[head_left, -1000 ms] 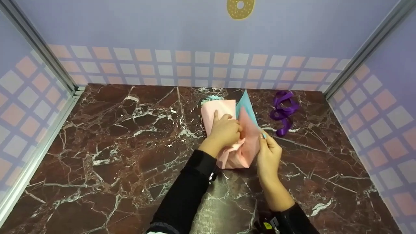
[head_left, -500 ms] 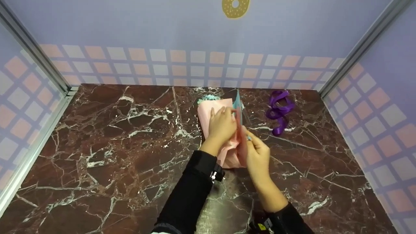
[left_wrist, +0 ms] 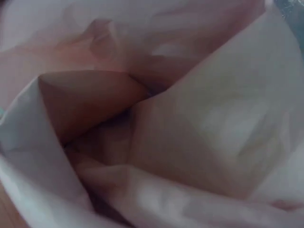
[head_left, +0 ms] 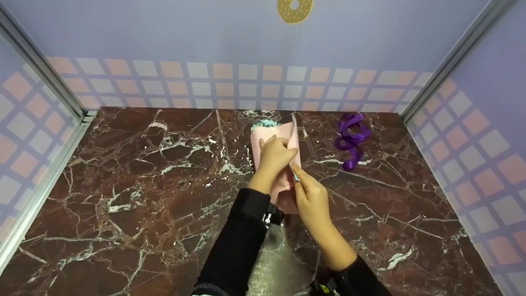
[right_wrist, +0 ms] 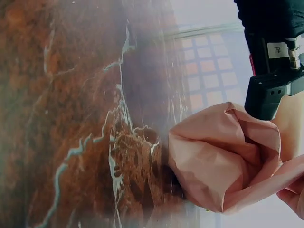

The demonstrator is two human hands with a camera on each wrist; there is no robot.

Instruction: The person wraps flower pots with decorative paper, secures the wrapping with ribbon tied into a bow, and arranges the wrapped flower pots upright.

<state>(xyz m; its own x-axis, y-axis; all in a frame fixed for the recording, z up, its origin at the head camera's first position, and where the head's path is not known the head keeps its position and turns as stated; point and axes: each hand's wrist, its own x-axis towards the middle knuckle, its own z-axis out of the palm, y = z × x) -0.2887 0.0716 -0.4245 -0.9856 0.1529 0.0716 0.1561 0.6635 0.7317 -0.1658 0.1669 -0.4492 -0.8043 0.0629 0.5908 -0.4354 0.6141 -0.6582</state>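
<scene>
A bundle wrapped in pink wrapping paper (head_left: 283,181) lies on the marbled table, with light blue flowers (head_left: 264,123) showing at its far end. My left hand (head_left: 274,156) lies over the bundle and holds the paper down, fingers bent over its upper part. Close beside it, my right hand (head_left: 313,197) pinches the paper's right edge between thumb and fingers. Folded, crumpled pink paper (left_wrist: 213,128) fills the left wrist view. The gathered lower end of the paper (right_wrist: 209,156) appears in the right wrist view. Flower stems are hidden inside.
A loose purple ribbon (head_left: 351,139) lies curled to the right of the bundle. The brown marbled table (head_left: 144,197) is bounded by lilac checked walls (head_left: 197,45) at the back and sides. A black wrist camera (right_wrist: 268,90) sits on the left wrist.
My right hand has moved left, folding the paper's right flap over the bundle. The blue sheet behind that flap no longer shows. The left hand has stayed on the bundle.
</scene>
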